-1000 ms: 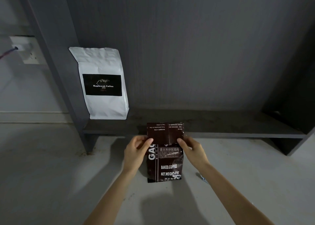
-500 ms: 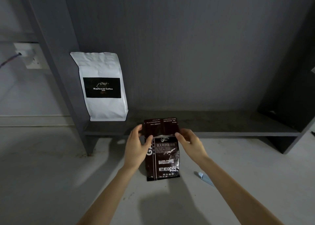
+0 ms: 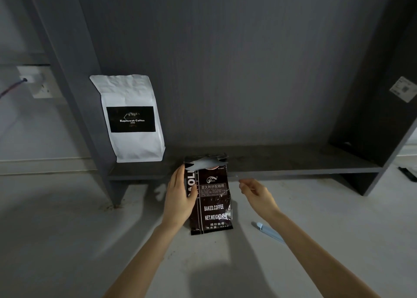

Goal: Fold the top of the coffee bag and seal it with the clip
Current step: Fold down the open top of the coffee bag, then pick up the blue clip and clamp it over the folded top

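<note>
The head view looks down at a pale floor point(image 3: 67, 241) in front of a dark grey shelf unit point(image 3: 248, 71); a dark brown coffee bag point(image 3: 212, 198) stands upright on the floor just in front of the unit's low shelf board point(image 3: 282, 162), its printed face toward the camera; white lettering on it reads BAKED.COFFEE and NET.WEIGHT; its top is open and crumpled, with a pale silvery inner lining showing at the mouth, and no fold is made in it.

The left hand point(image 3: 179, 198) is laid flat against the bag's left edge, fingers pointing up along the side and thumb on the front panel, steadying it rather than gripping around it; the right hand point(image 3: 257, 193) hovers just to the right of the bag, apart from it, fingers loosely curled and holding nothing; the two hands are apart, with the bag between them; both bare forearms reach in from the bottom of the frame.

A light blue clip point(image 3: 269, 232) lies on the floor to the right of the bag, near the right forearm and partly hidden behind it; neither hand touches it.

A white coffee bag point(image 3: 133, 90) with a black label stands on the shelf board at the left, leaning against the upright; a wall socket point(image 3: 37, 84) with a plugged cable sits on the wall at far left; a small white sticker point(image 3: 404, 88) is on the unit's right side panel.
</note>
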The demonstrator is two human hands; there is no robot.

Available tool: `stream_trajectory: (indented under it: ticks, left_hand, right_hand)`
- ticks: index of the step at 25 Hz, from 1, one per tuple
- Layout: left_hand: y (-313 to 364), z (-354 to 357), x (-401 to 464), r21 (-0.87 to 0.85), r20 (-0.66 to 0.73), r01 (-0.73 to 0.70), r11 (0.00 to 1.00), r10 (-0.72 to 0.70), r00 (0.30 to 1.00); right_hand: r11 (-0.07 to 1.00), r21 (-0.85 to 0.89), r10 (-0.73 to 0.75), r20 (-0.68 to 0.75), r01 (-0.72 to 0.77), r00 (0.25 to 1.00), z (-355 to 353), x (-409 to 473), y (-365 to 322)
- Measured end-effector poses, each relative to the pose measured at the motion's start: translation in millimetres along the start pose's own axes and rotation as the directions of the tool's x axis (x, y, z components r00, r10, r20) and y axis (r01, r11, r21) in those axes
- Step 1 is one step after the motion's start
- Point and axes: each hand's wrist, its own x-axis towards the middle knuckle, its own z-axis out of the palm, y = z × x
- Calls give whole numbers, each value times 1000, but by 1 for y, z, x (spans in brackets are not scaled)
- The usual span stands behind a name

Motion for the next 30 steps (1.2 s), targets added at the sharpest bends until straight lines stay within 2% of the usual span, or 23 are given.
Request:
stream_trajectory:
  ticks: [4,7,9,13,17,20,23,26,30]
  left_hand:
    - [-5,7,-17,-8,-3,39,999,-39,999]
    - [-4,19,-32,56,-96,-108,993,113,989]
    - [3,33,-38,78,-104,-221,972,228,968]
    - [21,68,-48,42,45,-336,941,334,942]
    - [27,103,-59,115,298,-435,893,387,873]
    - [31,122,-65,184,504,-499,847,355,788]
    - [34,132,-69,262,697,-490,831,188,692]
    - [33,136,-67,246,689,-443,862,166,706]
    - [38,128,-63,113,625,-339,934,199,755]
  right_hand:
    - [1000,-19,16,-22,-16,1000,-9,-10,12]
    - [993,-119,-3,-37,-1,999,-23,-23,27]
    - [976,-219,-9,-34,1,999,-33,-33,42]
    - [929,-369,21,-35,-33,999,-49,-47,68]
    - [853,-514,100,-6,-89,995,-55,-53,84]
    - [823,-562,123,39,-80,992,-53,-58,93]
    - [843,-531,116,27,-84,993,-49,-61,97]
    - [860,-503,97,6,-81,995,-48,-63,98]
    - [883,-467,37,-23,-43,999,-48,-66,92]
